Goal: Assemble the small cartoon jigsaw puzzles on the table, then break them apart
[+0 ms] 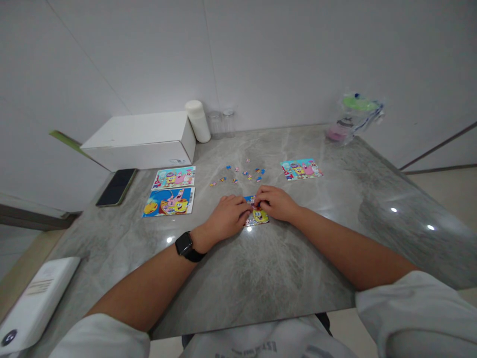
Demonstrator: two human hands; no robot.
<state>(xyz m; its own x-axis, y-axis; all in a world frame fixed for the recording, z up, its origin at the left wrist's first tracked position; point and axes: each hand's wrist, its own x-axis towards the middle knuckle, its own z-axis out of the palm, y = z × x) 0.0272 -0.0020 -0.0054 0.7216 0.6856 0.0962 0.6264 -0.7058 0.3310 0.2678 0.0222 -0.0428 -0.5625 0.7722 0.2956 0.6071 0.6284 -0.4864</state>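
A small, partly assembled jigsaw puzzle point(260, 216) with a yellow cartoon figure lies on the table in front of me. My left hand point(231, 217) rests at its left edge, fingers bent together and gripping that side. At the upper right of the puzzle, my right hand point(278, 202) is closed, with thumb and fingertips pinched on a piece there that they mostly cover. Several loose puzzle pieces point(249, 177) are scattered just beyond both hands. To the right lies a picture card point(302, 169) showing cartoon characters.
On the left lie a light-blue picture card point(174, 177), a dark-blue one point(169, 202) and a phone point(117, 187). Behind them stand a white box point(145, 141), white bottle point(198, 122) and clear glasses point(221, 124). A bagged cup point(350, 122) stands back right; a white device point(39, 303) sits front left.
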